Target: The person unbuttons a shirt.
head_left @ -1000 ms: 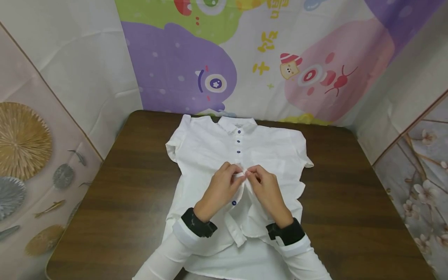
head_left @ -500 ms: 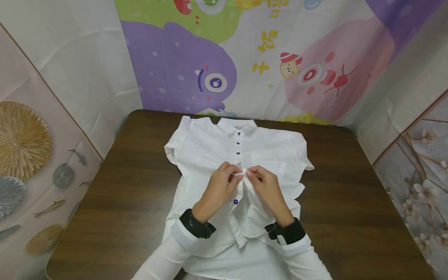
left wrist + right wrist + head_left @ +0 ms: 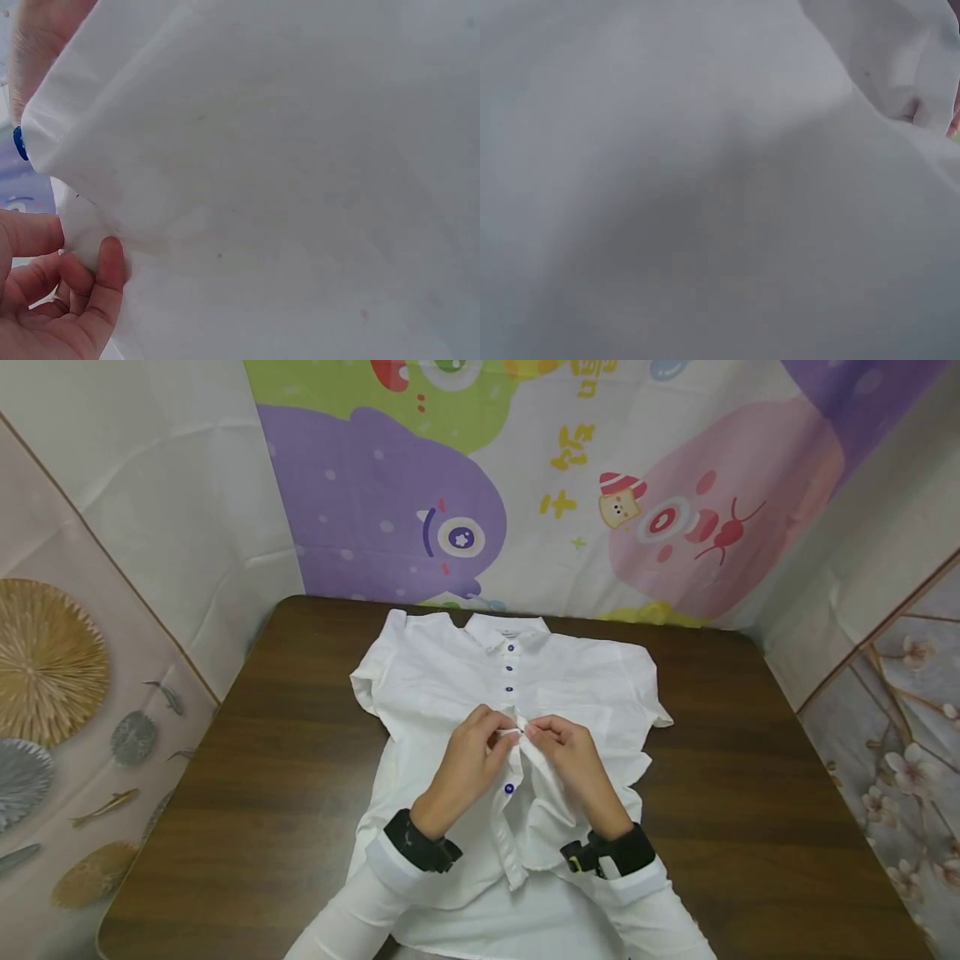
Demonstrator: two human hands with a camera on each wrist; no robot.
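A white short-sleeved shirt (image 3: 442, 672) lies face up in the head view, collar at the far side. Small dark blue buttons (image 3: 510, 668) run down its upper front. At mid-front my left hand (image 3: 463, 768) pinches one edge of the placket. Opposite it, my right hand (image 3: 576, 768) pinches the other edge, the fingertips of both nearly meeting. Just below them shows a lower blue button (image 3: 509, 788), where the front hangs apart. White cloth fills most of both wrist views; a blue button (image 3: 20, 142) shows at the left wrist view's edge. Whatever lies between the fingertips is mostly hidden.
Under the shirt is a dark brown wooden table (image 3: 285, 777) with rounded corners. A cartoon-printed cloth (image 3: 375, 502) hangs behind it. Patterned panels (image 3: 900, 760) stand at both sides. Black bands (image 3: 423, 842) wrap both wrists over white sleeves.
Both hands keep their pinch at the placket with only slight finger shifts. The lower blue button and placket strip have drifted a little to the right.
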